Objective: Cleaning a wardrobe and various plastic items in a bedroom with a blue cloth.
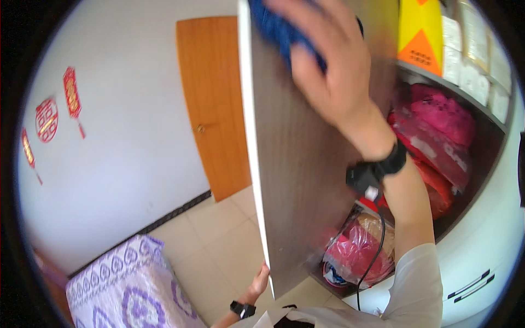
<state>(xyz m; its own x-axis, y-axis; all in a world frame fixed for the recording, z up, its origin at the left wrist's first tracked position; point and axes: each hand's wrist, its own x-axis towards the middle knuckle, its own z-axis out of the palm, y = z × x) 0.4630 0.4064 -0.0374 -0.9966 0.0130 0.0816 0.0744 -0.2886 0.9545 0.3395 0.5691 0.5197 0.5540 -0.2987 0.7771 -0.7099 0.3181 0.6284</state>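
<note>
My right hand (338, 78), raised high and slightly blurred, presses a dark blue cloth (272, 28) against the brown inner face of an open wardrobe door (303, 184). The cloth shows beneath and between the fingers; its upper part leaves the picture. Lower down, my left hand (261, 281) grips the door's white free edge, with some fingers hidden behind it. Each wrist wears a black band, and a black cable hangs from the device on the right one.
Wardrobe shelves (490, 158) at right hold red and pink bagged textiles (443, 115), white packages (473, 82) and a yellow-orange box (420, 41). A plastic-wrapped bundle (361, 250) lies at the bottom. Leftward are a wooden door (213, 102) and a bed with purple-patterned cover (123, 283).
</note>
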